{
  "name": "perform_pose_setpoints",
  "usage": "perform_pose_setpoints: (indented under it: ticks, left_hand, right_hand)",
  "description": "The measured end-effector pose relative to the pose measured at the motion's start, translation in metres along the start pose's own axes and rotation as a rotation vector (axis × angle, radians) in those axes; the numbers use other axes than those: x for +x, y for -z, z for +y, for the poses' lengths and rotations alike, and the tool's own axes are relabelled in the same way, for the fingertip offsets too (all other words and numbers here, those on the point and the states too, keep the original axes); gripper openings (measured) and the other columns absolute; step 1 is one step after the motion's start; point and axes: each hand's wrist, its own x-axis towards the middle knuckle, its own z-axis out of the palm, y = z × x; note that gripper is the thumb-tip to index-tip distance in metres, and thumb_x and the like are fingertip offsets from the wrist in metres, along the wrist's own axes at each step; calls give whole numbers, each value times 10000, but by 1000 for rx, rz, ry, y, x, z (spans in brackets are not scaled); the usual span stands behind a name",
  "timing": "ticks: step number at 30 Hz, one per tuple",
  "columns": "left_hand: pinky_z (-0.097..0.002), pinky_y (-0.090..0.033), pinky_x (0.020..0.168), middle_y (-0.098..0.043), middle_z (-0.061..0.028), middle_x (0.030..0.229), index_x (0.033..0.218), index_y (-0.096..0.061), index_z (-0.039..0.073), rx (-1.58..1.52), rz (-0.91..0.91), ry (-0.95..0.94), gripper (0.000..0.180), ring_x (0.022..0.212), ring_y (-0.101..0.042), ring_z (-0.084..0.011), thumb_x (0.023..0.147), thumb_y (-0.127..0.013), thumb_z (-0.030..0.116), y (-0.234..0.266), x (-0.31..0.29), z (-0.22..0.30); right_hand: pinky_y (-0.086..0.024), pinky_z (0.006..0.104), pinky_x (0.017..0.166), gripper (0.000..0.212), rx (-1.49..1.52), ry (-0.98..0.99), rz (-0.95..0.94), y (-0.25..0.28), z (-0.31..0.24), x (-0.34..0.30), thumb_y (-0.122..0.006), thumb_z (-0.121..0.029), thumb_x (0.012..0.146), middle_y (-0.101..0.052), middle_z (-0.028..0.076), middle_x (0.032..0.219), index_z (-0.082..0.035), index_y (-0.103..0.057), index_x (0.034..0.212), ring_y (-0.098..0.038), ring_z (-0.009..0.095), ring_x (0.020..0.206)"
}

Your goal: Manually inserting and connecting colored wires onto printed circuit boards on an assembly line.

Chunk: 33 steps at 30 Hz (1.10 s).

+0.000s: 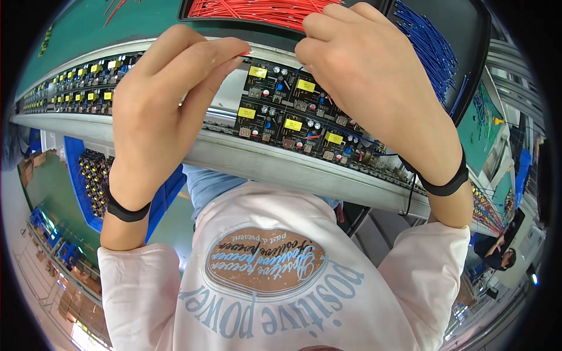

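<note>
My left hand (161, 96) is closed in a pinch above the conveyor rail, and the tip of a red wire (244, 53) shows between thumb and forefinger. Just right of it lies a panel of black circuit boards (266, 109) with yellow block parts, blue discs and small silver cans. My right hand (369, 64) is curled over the panel's far right part; its fingertips are turned away, so whatever they hold is hidden. Beyond both hands a bundle of red wires (246, 11) fills a black tray (468, 35). Blue wires (427, 50) lie in the tray's right part.
More circuit boards (76, 82) sit along the conveyor to the left. A metal rail (263, 159) runs along its near edge. Below left stands a blue bin (75, 169) filled with boards. At the far right, another person (497, 254) is near more wires.
</note>
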Motion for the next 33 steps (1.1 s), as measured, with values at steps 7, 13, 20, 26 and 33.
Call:
perform_pose_setpoints:
  ticks: [7,13,20,26,33]
  left_hand:
    - [-315,-511,660,-667,-105,885,1055,-757,25,-103,7,-39,183,736,-651,-233,886,-717,-33,-20,-1,-5]
    - [-368,-519,637,-640,-91,875,1007,-740,47,-12,-84,-207,170,752,-665,-268,842,-755,12,-24,6,-10]
    - [-387,-507,616,-582,-69,852,944,-719,62,68,-143,-233,114,714,-634,-285,844,-772,55,-34,15,-5]
    - [-396,-502,618,-553,-73,851,892,-662,58,95,-138,-233,98,725,-627,-287,829,-737,61,-38,13,-8]
    - [-409,-492,618,-485,-91,829,795,-551,47,107,-112,-232,122,731,-607,-285,796,-670,70,-41,11,-5]
  right_hand:
    - [-432,327,832,110,-147,80,-80,2,-10,8,-638,-140,840,-609,41,861,-48,-698,848,-593,207,916]
    - [-451,327,801,115,94,-35,11,20,-4,10,-679,-140,854,-630,63,839,-28,-704,861,-607,217,867]
    - [-495,385,691,127,-151,-455,182,39,11,-25,-731,-103,898,-646,122,824,-5,-699,972,-627,272,742]
    - [-515,373,679,118,-103,-691,177,31,25,-34,-732,-88,891,-641,134,817,2,-679,945,-637,290,727]
    - [-532,368,693,124,-97,-782,39,26,35,-42,-754,-77,863,-648,136,817,-7,-656,894,-660,292,749]
